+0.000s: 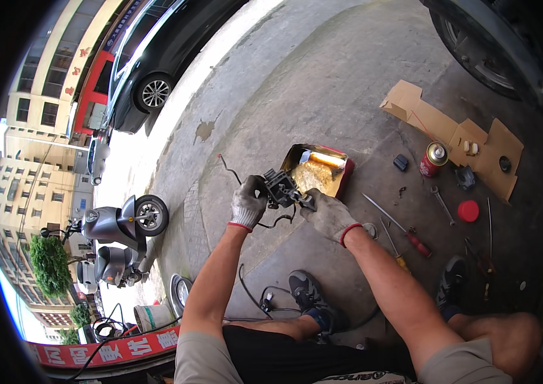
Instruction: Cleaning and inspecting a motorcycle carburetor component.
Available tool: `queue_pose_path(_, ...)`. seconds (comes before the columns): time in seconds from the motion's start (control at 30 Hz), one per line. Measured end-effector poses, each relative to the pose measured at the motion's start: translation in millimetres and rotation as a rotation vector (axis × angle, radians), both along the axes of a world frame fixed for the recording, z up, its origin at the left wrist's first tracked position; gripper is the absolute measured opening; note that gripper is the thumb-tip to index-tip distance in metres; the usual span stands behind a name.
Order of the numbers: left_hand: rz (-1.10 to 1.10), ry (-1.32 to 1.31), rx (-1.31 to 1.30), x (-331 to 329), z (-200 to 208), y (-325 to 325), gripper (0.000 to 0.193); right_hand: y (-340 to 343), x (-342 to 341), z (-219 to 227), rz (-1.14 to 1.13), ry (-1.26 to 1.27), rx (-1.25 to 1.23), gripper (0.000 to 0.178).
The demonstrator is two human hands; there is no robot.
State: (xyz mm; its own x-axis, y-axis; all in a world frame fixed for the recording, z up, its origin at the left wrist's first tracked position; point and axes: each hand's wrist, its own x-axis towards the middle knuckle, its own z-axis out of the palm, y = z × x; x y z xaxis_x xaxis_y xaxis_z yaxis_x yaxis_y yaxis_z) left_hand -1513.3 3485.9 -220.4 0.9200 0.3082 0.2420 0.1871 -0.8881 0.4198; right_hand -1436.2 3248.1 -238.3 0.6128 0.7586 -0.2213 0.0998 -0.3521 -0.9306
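Both gloved hands hold a dark engine part, apparently a carburettor [281, 187], raised above the concrete floor [322, 83] just in front of a red-walled drain tray [346, 173] of yellowish liquid. Left hand [248, 203] is clenched on the part's left side; right hand [328, 214] grasps its right end. A black hose [278, 221] hangs from the part. To the right lie a red-handled screwdriver [399, 225], a spanner [441, 203], a spray can [433, 159], a red cap [468, 210] and flattened cardboard [450, 134]
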Motion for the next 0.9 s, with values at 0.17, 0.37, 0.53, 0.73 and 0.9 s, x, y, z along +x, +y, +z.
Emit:
queue_pose_path(0.17, 0.012, 0.003, -0.01, 1, -2, 1, 0.016, 2, -3, -16, 0.083, -0.048, 0.03, 0.045)
queue_pose_path(0.37, 0.001, 0.011, -0.001, 2, -1, 0, 0.017, -3, 2, -13, -0.039, -0.001, -0.086, 0.045)
queue_pose_path(0.53, 0.016, -0.002, 0.01, 1, -4, -2, 0.017, 5, -5, -5, -0.043, -0.024, 0.013, 0.048)
queue_pose_path(0.73, 0.011, -0.006, 0.006, 4, -7, -4, 0.016, 8, -4, 3, -0.012, -0.018, 0.123, 0.045)
queue_pose_path(0.9, -0.026, 0.004, 0.015, 4, -3, -5, 0.017, 6, 0, 5, -0.135, -0.011, 0.036, 0.045)
